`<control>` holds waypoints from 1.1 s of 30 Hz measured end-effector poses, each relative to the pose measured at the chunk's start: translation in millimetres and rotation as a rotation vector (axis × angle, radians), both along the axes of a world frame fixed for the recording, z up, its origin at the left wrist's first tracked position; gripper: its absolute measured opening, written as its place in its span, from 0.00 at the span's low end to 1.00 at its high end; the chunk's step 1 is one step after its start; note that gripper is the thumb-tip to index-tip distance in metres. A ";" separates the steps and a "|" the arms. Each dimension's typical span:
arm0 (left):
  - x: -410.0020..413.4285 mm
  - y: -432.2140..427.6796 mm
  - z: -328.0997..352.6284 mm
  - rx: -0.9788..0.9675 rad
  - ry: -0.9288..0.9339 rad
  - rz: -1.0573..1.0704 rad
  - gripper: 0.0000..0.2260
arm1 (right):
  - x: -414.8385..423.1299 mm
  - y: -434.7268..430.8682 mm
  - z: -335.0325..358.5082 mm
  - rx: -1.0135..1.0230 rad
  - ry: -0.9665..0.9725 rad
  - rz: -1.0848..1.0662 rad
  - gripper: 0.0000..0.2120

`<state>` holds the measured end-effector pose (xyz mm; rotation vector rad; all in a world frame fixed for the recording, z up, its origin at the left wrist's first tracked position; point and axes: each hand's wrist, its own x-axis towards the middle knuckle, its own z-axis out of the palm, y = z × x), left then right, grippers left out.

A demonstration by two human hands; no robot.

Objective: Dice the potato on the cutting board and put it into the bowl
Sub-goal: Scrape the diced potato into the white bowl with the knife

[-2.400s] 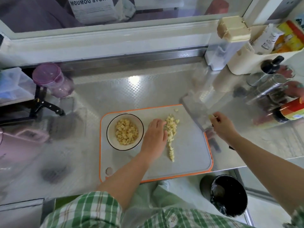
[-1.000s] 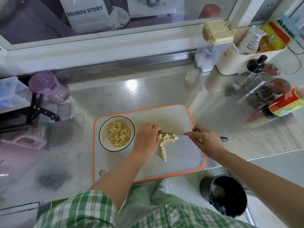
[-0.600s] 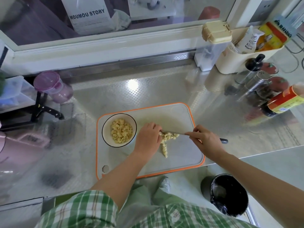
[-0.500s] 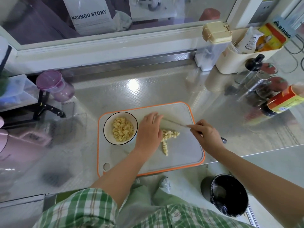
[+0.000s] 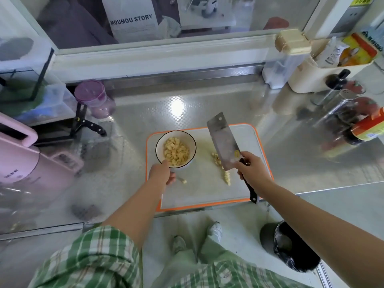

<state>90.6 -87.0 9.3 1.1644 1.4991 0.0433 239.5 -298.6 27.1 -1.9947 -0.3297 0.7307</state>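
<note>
A white bowl [image 5: 161, 142] with a dark rim holds diced potato [image 5: 176, 150] and is lifted above the left part of the orange-edged cutting board [image 5: 207, 196]. My left hand [image 5: 161, 173] grips the bowl at its near rim. My right hand [image 5: 252, 169] grips the black handle of a cleaver [image 5: 223, 140], whose blade is raised flat-side up over the board. A line of diced potato pieces [image 5: 225, 175] lies on the board under the blade, and a stray piece [image 5: 184, 181] lies near my left hand.
The board lies on a steel counter [image 5: 207, 104]. A purple-lidded jar [image 5: 93, 98] and a pink appliance [image 5: 31, 163] stand at the left. Bottles [image 5: 367, 125] and a cream caddy [image 5: 324, 67] crowd the right back. A black bin [image 5: 295, 246] stands on the floor.
My left hand left the potato pile and took hold of the bowl, lifting it. My right hand raised the cleaver off the board, blade now turned flat toward the camera.
</note>
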 end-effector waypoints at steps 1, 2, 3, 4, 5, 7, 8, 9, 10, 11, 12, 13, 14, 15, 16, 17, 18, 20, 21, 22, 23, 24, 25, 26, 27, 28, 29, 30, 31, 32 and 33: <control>-0.6 -0.3 -0.7 -0.005 -0.038 -0.004 0.16 | -7.4 0.8 1.8 0.000 0.014 0.000 0.02; 0.0 -1.2 2.2 0.023 -0.050 -0.008 0.14 | -14.2 2.1 3.1 -0.003 0.021 -0.002 0.02; 0.2 -1.1 3.8 0.073 -0.044 0.002 0.12 | -21.1 3.4 4.0 -0.008 0.020 -0.008 0.02; -0.8 -0.7 7.4 0.109 -0.039 0.025 0.10 | -28.3 4.6 4.2 -0.014 0.012 -0.013 0.01; -3.3 0.6 11.6 0.142 -0.041 0.058 0.09 | -36.7 6.7 4.8 -0.020 0.003 -0.013 0.01; -12.9 8.0 14.4 0.200 -0.046 0.101 0.10 | -56.1 12.5 1.9 -0.035 -0.010 0.004 0.01; -18.9 12.6 15.4 0.223 -0.043 0.116 0.11 | -66.7 17.2 -0.5 -0.055 -0.024 0.028 0.02; -25.7 18.1 15.0 0.243 -0.037 0.135 0.13 | -78.5 23.5 -3.1 -0.077 -0.045 0.065 0.03; -32.9 23.6 15.0 0.256 -0.029 0.156 0.14 | -89.8 31.6 -7.1 -0.094 -0.069 0.109 0.03; -39.8 29.3 13.4 0.271 -0.022 0.165 0.15 | -100.7 41.1 -10.2 -0.107 -0.092 0.155 0.02; -46.8 33.9 11.7 0.283 -0.018 0.175 0.15 | -110.8 51.8 -13.8 -0.118 -0.116 0.199 0.02; -53.5 37.7 8.9 0.298 -0.004 0.182 0.15 | -120.0 62.2 -18.0 -0.124 -0.138 0.237 0.02; -60.5 39.5 8.0 0.303 0.021 0.179 0.15 | -128.1 71.8 -22.8 -0.131 -0.151 0.267 0.02; -67.0 40.3 6.4 0.301 0.034 0.175 0.15 | -134.6 79.6 -26.3 -0.138 -0.157 0.289 0.02; -72.3 39.7 4.8 0.287 0.039 0.173 0.14 | -139.2 84.6 -29.9 -0.151 -0.160 0.301 0.02; -76.1 38.4 5.2 0.275 0.031 0.177 0.13 | -142.1 87.1 -32.8 -0.165 -0.162 0.301 0.02; -79.1 37.2 4.5 0.264 0.020 0.184 0.13 | -142.9 86.5 -35.7 -0.184 -0.162 0.285 0.02; -81.8 37.4 -1.4 0.259 0.010 0.172 0.14 | -139.0 77.4 -38.5 -0.220 -0.190 0.216 0.03; -82.6 39.5 -9.1 0.258 0.001 0.156 0.15 | -134.7 70.2 -38.2 -0.235 -0.210 0.169 0.04; -83.8 43.9 -21.4 0.263 -0.006 0.147 0.19 | -128.8 61.4 -38.0 -0.249 -0.220 0.113 0.04; -84.1 49.0 -33.5 0.267 -0.004 0.138 0.23 | -123.0 52.1 -36.5 -0.263 -0.219 0.057 0.04; -83.8 54.7 -46.0 0.264 0.006 0.126 0.26 | -117.1 43.6 -34.8 -0.277 -0.219 0.006 0.04; -82.8 58.4 -51.9 0.263 0.010 0.113 0.26 | -112.6 36.4 -32.2 -0.289 -0.223 -0.031 0.04; -81.9 60.4 -54.1 0.263 0.012 0.100 0.27 | -109.4 31.6 -30.2 -0.295 -0.225 -0.056 0.04; -80.9 61.8 -53.9 0.265 0.005 0.091 0.28 | -107.8 29.6 -27.9 -0.290 -0.220 -0.070 0.04; -80.5 63.8 -56.3 0.262 -0.007 0.086 0.29 | -108.1 31.3 -25.2 -0.272 -0.205 -0.078 0.03; -80.6 64.7 -55.2 0.253 -0.029 0.080 0.28 | -110.1 36.2 -21.8 -0.243 -0.181 -0.078 0.03; -81.4 64.6 -49.3 0.251 -0.047 0.084 0.27 | -112.9 44.3 -18.5 -0.207 -0.151 -0.071 0.03; -82.8 61.4 -33.0 0.246 -0.058 0.092 0.26 | -116.1 54.8 -14.9 -0.163 -0.118 -0.057 0.03; -84.5 56.5 -10.3 0.239 -0.074 0.097 0.23 | -118.8 66.9 -11.5 -0.114 -0.088 -0.039 0.03; -85.3 54.5 3.7 0.236 -0.084 0.092 0.19 | -121.1 79.9 -7.8 -0.070 -0.059 -0.016 0.03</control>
